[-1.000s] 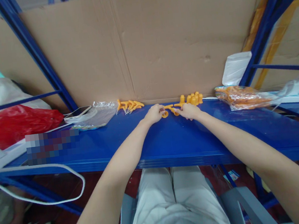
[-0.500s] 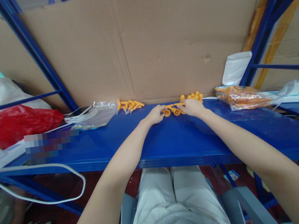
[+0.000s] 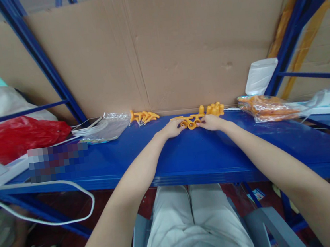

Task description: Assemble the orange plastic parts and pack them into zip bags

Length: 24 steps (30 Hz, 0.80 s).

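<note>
Several yellow plastic corkscrews lie close together on the blue shelf, their round bell ends facing me and metal tips faintly visible inside. At the left of this row, the fingers of my left hand point(image 3: 173, 128) close against the left corkscrew point(image 3: 184, 124). The middle corkscrew point(image 3: 191, 125) lies between my hands. My right hand point(image 3: 213, 122) pinches the right corkscrew point(image 3: 198, 123) at its bell. Just behind my right hand stand several yellow sleeves point(image 3: 215, 109). To the left is a pile of yellow handles with bare metal spirals point(image 3: 144, 116).
A clear plastic bag point(image 3: 112, 126) and white cable lie left on the blue shelf point(image 3: 193, 156). On the right sits a bag of orange pieces point(image 3: 267, 107). Cardboard point(image 3: 173, 42) backs the shelf, between blue posts. A red bag point(image 3: 23, 135) is far left.
My right hand has moved slightly left and toward me, off the handle end to the bell. The corkscrews now sit closer together. My left hand has barely moved.
</note>
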Each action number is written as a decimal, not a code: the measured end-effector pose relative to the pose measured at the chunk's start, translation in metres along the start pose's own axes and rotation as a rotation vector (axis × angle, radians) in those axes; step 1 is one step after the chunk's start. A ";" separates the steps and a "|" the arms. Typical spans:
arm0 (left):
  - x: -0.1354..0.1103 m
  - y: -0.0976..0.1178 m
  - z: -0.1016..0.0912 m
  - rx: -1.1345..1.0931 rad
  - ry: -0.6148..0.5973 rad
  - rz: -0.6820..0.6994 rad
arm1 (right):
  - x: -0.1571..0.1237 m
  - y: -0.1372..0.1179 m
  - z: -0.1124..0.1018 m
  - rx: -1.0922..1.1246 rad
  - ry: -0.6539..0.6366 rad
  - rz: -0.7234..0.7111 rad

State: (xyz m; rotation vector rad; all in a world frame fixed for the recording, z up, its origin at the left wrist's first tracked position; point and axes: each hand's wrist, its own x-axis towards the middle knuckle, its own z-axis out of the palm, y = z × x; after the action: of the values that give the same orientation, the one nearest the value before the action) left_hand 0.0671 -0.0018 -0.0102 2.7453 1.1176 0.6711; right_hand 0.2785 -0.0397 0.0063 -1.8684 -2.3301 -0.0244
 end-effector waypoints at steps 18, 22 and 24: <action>-0.018 -0.059 -0.030 0.252 0.164 -0.681 | -0.008 0.006 -0.023 -0.055 -0.031 0.080; -0.017 -0.075 -0.034 0.200 0.151 -0.718 | -0.007 0.005 -0.020 -0.061 -0.042 0.075; -0.015 -0.083 -0.037 0.237 0.165 -0.698 | -0.006 0.005 -0.018 -0.059 -0.034 0.072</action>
State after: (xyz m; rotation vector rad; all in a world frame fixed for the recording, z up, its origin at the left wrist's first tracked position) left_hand -0.0119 0.0456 -0.0035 2.2195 2.1464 0.6889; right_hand 0.2866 -0.0465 0.0230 -1.9946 -2.3060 -0.0546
